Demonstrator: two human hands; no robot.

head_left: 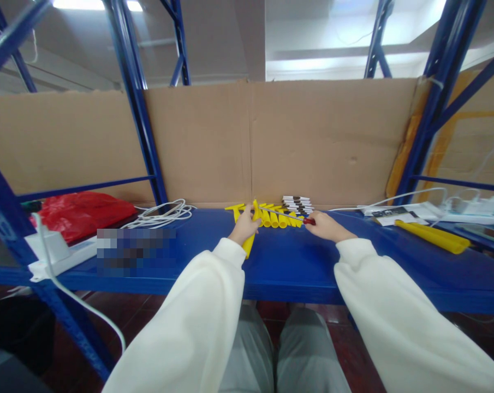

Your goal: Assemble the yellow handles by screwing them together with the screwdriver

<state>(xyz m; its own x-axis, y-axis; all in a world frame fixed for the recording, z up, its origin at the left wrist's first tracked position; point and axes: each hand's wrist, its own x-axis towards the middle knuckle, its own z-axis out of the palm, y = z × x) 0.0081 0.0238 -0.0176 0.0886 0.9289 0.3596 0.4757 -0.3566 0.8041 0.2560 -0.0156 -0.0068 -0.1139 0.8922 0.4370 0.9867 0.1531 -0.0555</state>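
My left hand (243, 226) is closed around a yellow T-shaped plastic piece (250, 246), whose tube end points down toward me. In my right hand (323, 226) is a screwdriver with a dark red handle (309, 221). Its long metal shaft reaches left to the top of the yellow piece; whether the tip touches it is too small to tell. Behind the shaft, several like yellow pieces (274, 220) lie in a row on the blue shelf (287, 262). A stack of small white and black packets (297, 204) sits just beyond them.
To the left are a red plastic bag (83, 212), a coiled white cable (165, 214) and a white power strip (72, 259). At the right lie a long yellow tube (433, 236), papers and another white power strip (455, 214). Cardboard (312, 142) walls off the back; blue posts (142, 120) frame it.
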